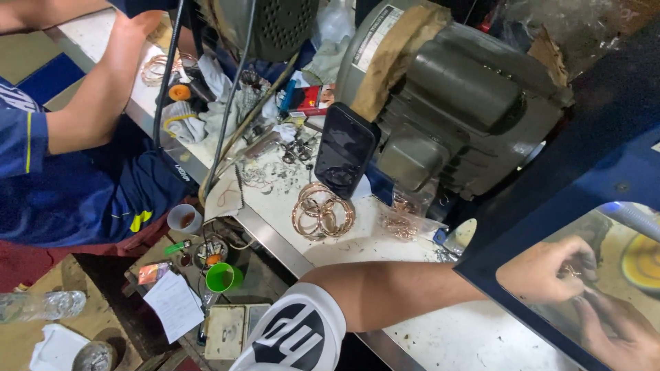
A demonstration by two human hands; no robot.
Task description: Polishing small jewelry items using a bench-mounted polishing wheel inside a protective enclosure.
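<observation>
Here, left hand (546, 271) pinches small coppery ring (569, 272); right hand (619, 330) beside.

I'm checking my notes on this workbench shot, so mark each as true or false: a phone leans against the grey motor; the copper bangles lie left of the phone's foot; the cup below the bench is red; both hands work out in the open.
1. A dark phone leans against the grey motor. True.
2. The copper bangles lie by the phone's foot, on the white bench. True.
3. The cup below the bench is red. False: it is green.
4. Both hands work in the open. False: left hand and right hand are behind a clear panel, holding a small piece too small to identify.
</observation>
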